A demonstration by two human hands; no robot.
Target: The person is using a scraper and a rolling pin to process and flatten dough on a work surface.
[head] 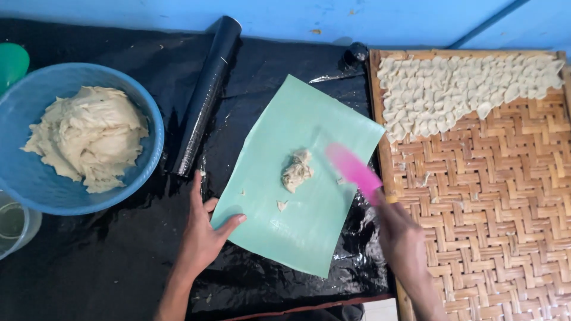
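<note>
Head view shows us a blue bowl (156, 128) of dough at left; our left hand (205, 233) lies open, pinning the green sheet (309, 220); a dough lump (297, 170) sits mid-sheet; our right hand (401, 238) grips a pink spatula (352, 169) beside the woven tray (505, 208).

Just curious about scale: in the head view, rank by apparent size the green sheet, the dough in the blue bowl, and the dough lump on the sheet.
1. green sheet
2. dough in the blue bowl
3. dough lump
</note>
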